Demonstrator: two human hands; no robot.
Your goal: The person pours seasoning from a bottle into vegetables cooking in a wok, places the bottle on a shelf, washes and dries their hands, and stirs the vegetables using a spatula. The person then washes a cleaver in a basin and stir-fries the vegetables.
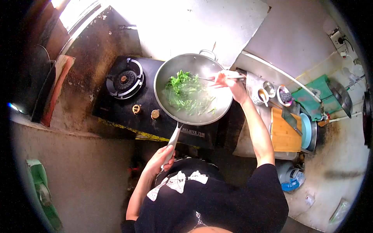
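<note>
A large metal wok (161, 93) sits on the right side of the black gas stove (116, 108). Chopped leafy greens (182, 83) lie in it, with paler cut stems lower down and a haze of steam over them. My left hand (160, 158) is wrapped around the wok's long handle (175, 138). Over the wok's right side, my right hand (227, 81) grips a long-handled metal cooking utensil (236, 77). Its thin shaft points left toward the greens; the shape of its head cannot be made out.
A bare burner (124, 79) stands to the left. On the right are small bowls, including one with a spoon (263, 96), a wooden cutting board (283, 134) with a cleaver (289, 118), and a blue basin (306, 132). A gas cylinder (285, 171) stands below.
</note>
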